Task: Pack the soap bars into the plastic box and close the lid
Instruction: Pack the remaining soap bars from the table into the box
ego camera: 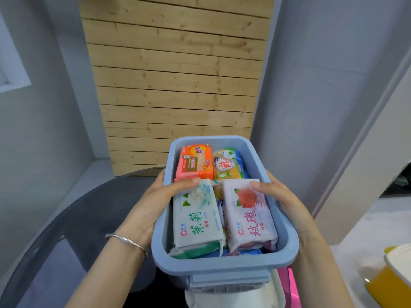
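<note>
The blue plastic box [224, 262] was held up in front of the person, clear of the dark round table [66, 218] below, with one hand on each long side. The left hand [153, 207] gripped the left wall, its palm against the outside and its thumb hooked over the rim onto the white-and-green soap bar [195, 221]. The right hand [282, 201] clasped the right wall likewise, its thumb resting on the white-and-pink soap bar [249, 216]. In my judgement the thumbs were set there to press the top layer down so that it would sit below the rim. These two bars lay side by side at the near end, on top of others only partly visible. An orange soap bar [194, 162] and a yellow soap bar [229, 164] lay side by side at the far end. All visible bars were inside the box. No lid was on the box; a white-topped yellow object [391, 276] sat at the lower right, and I could not tell what it was. Packing appeared complete; closing remained.
</note>
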`<state>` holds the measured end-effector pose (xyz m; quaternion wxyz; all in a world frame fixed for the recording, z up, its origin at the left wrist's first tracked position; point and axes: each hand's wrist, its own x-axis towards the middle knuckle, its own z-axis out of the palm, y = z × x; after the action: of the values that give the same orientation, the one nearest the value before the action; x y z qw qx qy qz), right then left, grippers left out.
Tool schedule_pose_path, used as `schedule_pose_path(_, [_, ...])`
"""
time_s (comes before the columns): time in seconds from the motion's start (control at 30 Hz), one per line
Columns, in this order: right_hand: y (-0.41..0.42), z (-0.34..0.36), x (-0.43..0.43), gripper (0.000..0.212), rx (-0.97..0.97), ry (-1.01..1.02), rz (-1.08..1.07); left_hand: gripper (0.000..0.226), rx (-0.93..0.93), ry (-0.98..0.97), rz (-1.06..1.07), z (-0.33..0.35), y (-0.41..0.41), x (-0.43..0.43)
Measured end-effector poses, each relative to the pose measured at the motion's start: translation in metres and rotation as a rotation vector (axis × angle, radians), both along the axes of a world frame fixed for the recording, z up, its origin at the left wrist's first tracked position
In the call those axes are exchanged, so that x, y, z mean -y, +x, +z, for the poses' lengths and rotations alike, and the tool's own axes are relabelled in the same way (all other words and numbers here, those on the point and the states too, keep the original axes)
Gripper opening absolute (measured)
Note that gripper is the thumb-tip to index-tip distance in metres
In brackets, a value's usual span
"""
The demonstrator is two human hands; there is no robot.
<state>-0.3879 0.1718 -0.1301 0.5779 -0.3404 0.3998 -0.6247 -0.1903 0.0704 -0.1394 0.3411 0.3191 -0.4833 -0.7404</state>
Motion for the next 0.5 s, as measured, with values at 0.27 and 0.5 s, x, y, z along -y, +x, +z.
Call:
schedule_pose_path(0.27, [0.077,0.003,0.045,0.056,-0.042,0.036,0.085,0.064,0.031,-0.031,0.159,0.009,0.089,0.015])
schedule_pose_path(0.5, [0.146,-0.033,0.08,0.058,-0.023,0.096,0.143,0.059,0.051,0.075,0.258,-0.01,0.158,0.032])
